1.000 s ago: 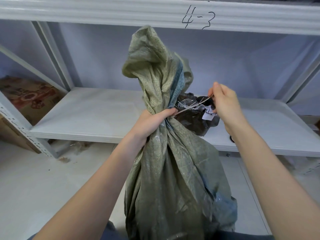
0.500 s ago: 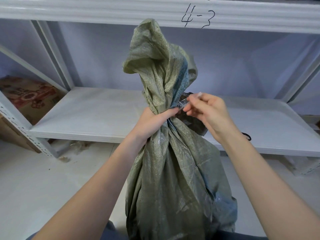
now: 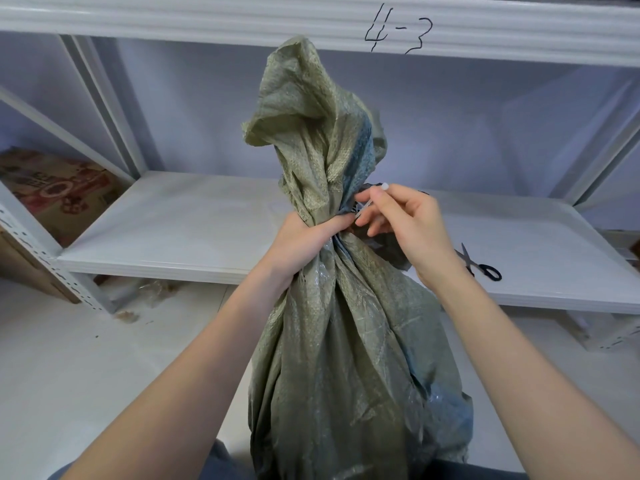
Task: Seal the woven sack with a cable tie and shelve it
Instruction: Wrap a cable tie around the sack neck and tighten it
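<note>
A grey-green woven sack stands upright in front of me, its loose top rising above a gathered neck. My left hand grips that neck tightly. My right hand pinches a thin white cable tie right beside the neck, the tie's end poking up past my fingertips. Where the tie meets the sack is hidden behind my fingers. The white metal shelf lies just behind the sack.
Black-handled scissors lie on the shelf at the right. A dark plastic bag sits behind my right hand. The beam above is marked "4-3". A printed cardboard box stands at the left. Pale floor lies below.
My right hand carried the cable tie from the dark bag on the shelf in to the sack's neck. The sack's top lifted slightly. The scissors have come into view.
</note>
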